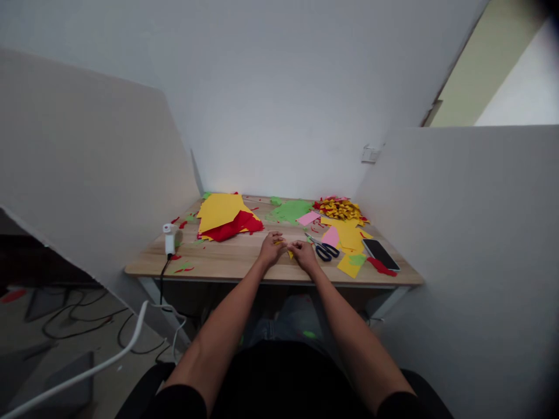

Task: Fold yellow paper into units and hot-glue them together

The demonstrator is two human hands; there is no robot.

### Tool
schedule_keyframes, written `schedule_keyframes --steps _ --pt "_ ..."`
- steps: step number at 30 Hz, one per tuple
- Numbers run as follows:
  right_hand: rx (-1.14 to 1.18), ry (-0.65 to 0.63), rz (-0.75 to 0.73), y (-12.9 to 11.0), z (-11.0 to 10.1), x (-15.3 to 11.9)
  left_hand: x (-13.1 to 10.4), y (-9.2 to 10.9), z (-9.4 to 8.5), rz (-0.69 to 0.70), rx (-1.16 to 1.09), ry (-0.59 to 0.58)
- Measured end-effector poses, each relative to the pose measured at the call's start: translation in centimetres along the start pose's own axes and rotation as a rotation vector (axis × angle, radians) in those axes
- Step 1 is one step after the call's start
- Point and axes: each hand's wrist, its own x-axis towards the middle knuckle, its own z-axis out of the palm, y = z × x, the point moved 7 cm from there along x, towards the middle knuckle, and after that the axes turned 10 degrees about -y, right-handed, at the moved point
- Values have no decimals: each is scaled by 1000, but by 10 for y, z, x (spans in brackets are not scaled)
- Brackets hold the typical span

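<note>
My left hand [272, 249] and my right hand [301, 254] nearly meet over the front middle of the wooden table [231, 261]. Between their fingertips is a small yellow paper piece [290, 254], which both hands pinch; its shape is mostly hidden by the fingers. Just right of my right hand lie scissors [324, 251] with dark handles, their blades pointing back and left. A pink paper piece [331, 237] and yellow sheets [349, 235] lie beyond the scissors.
Yellow sheets [219, 210] and red paper [231, 227] lie back left, green paper [293, 210] back middle, a pile of folded yellow pieces [341, 209] back right. A phone [381, 255] sits at right, a white device [169, 239] at left. Partitions [471, 233] flank the table.
</note>
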Motion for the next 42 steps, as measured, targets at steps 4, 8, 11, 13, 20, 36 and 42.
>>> schedule_keyframes --steps 4,8,11,13,20,36,42 --pt "-21 7 27 -2 2 0 0 -1 -4 -15 7 26" --pt "-35 12 15 -9 2 -3 0 -1 -6 -31 21 33" --pt "-38 13 -1 -14 1 -5 -1 -1 -7 -43 25 21" --pt "-38 13 -15 -16 1 -5 -1 -1 -7 -49 24 -7" --pt "-51 3 -55 -19 1 -6 0 0 2 -20 75 -137" --pt "-52 59 17 -8 -5 -7 1 4 11 58 324 -171" --pt "-44 61 28 -10 -4 -7 4 -1 7 35 289 -132"
